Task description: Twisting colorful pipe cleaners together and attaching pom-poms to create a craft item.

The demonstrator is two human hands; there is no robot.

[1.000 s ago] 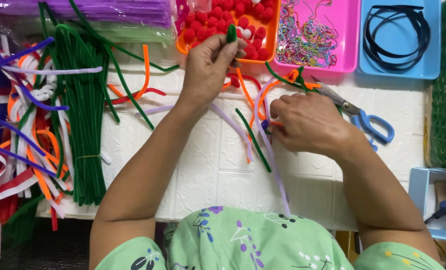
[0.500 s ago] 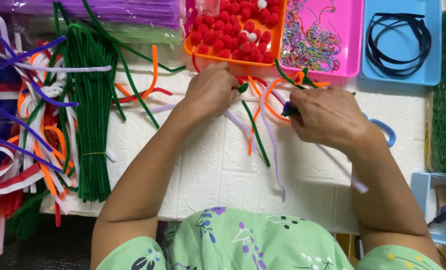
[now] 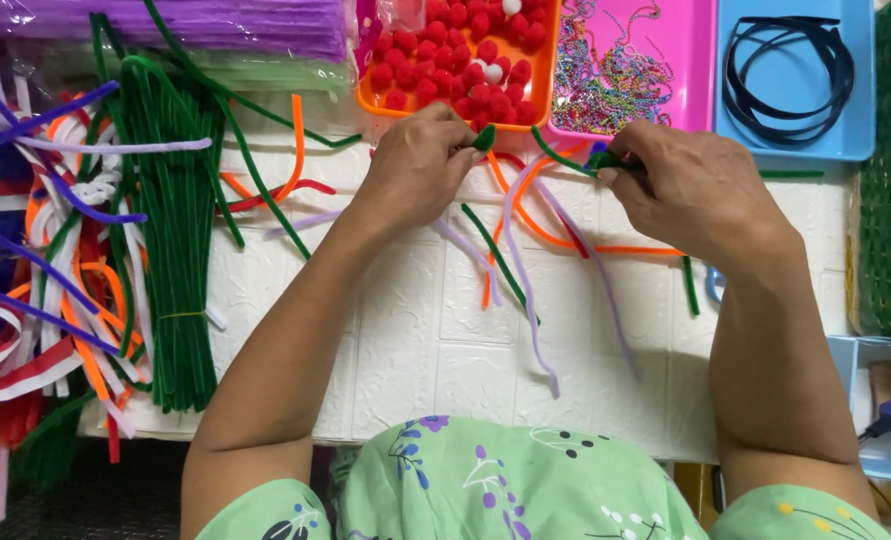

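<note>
My left hand [image 3: 420, 160] pinches one end of a green pipe cleaner [image 3: 485, 137] just below the orange tray. My right hand [image 3: 690, 190] grips the other end of the green pipe cleaner near the pink tray, along with lilac strands [image 3: 525, 280] that trail down over the white table. Loose orange [image 3: 555, 235], green and red pipe cleaners lie between and under both hands.
An orange tray [image 3: 370, 100] of red pom-poms, a pink tray [image 3: 700, 70] of coloured chains and a blue tray [image 3: 860, 120] of black headbands line the far edge. A green pipe cleaner bundle [image 3: 170, 260] and mixed strips lie left. Blue-handled scissors [image 3: 713, 285] peek under my right wrist.
My right hand has risen from the scissors to the pink tray's edge with the green piece. My left hand dipped away from the orange tray, then returned to its rim.
</note>
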